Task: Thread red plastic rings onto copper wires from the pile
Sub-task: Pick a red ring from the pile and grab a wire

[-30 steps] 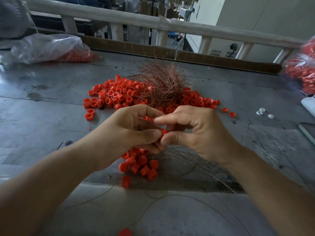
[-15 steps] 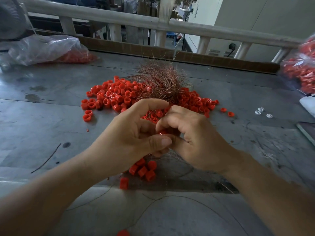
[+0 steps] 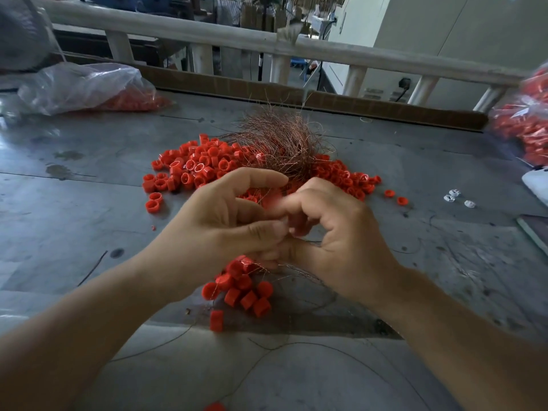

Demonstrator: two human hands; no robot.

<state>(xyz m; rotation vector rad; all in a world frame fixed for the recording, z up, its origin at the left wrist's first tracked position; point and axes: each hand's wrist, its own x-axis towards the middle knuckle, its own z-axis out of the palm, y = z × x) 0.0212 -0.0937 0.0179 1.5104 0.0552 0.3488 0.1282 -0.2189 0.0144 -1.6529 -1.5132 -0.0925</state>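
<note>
A pile of red plastic rings (image 3: 204,166) lies on the grey table (image 3: 74,209), with a tangled bundle of copper wires (image 3: 284,140) on top of it. My left hand (image 3: 219,223) and my right hand (image 3: 335,232) meet in front of the pile, fingertips together. The left thumb and fingers pinch thin copper wires, from which a bunch of threaded red rings (image 3: 240,287) hangs below the hands. My right hand's fingers are blurred and curled at the same spot; a red ring seems to be between them. Thin wire ends (image 3: 299,272) trail under the right hand.
A clear plastic bag with red rings (image 3: 89,90) lies at the back left, another bag of red parts (image 3: 525,126) at the right edge. Small white pieces (image 3: 456,198) lie to the right. A wooden railing (image 3: 296,48) runs behind the table. Loose wires (image 3: 267,348) curl near the front edge.
The hands stayed together at the same spot. The right hand's fingers moved and are now blurred; the left forefinger has lifted and arches over the meeting point.
</note>
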